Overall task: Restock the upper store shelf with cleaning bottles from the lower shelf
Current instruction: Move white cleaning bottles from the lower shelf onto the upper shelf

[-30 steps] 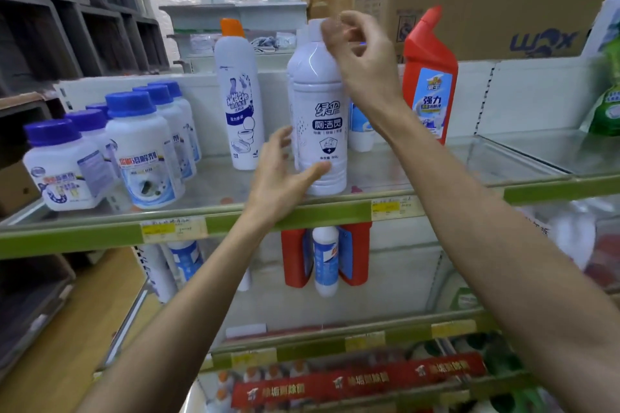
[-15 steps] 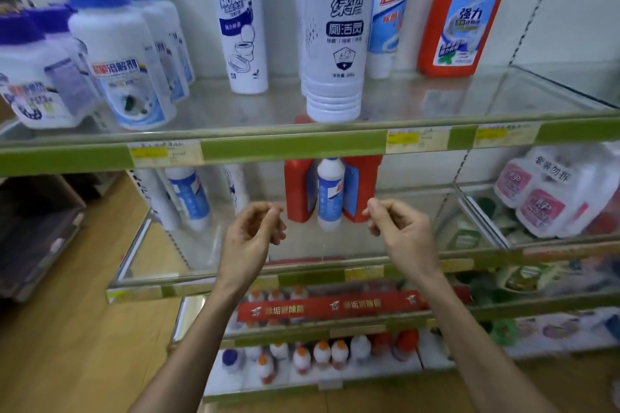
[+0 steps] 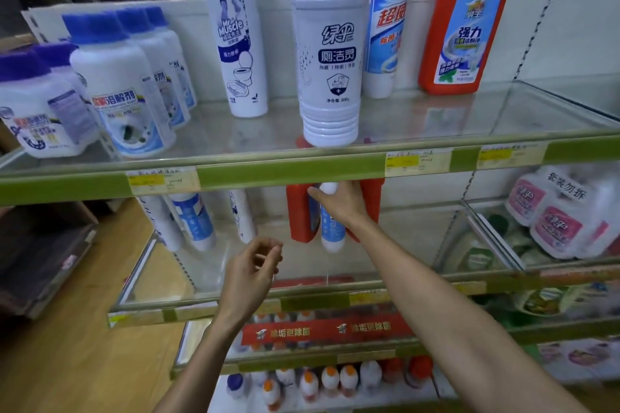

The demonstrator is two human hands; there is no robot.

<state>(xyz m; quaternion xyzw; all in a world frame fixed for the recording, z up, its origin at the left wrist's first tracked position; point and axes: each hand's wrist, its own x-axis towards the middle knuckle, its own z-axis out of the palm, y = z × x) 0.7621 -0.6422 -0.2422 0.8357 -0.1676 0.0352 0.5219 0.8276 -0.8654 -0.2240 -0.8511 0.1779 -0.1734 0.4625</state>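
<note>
On the upper glass shelf (image 3: 436, 117) a tall white bottle (image 3: 330, 54) stands at the front, with a white Mr Muscle bottle (image 3: 235, 37), a white-and-blue bottle (image 3: 385, 27) and a red bottle (image 3: 464, 23) behind it. On the lower shelf (image 3: 402, 245), my right hand (image 3: 342, 203) reaches under the green shelf edge and wraps around the top of a white bottle with a blue label (image 3: 330, 231), which stands between two red bottles (image 3: 298, 214). My left hand (image 3: 250, 273) hovers in front of the lower shelf, fingers loosely curled, holding nothing.
Several blue-capped white jars (image 3: 124, 90) fill the upper shelf's left side. More white bottles (image 3: 194, 221) stand at the lower shelf's left, pink-labelled packs (image 3: 563, 214) at its right. Small orange-capped bottles (image 3: 318, 379) line the bottom shelf. Wooden floor (image 3: 67, 362) lies to the left.
Both hands left the tall white bottle on the upper shelf and dropped down. My right hand has since reached forward and closed on the white bottle on the lower shelf.
</note>
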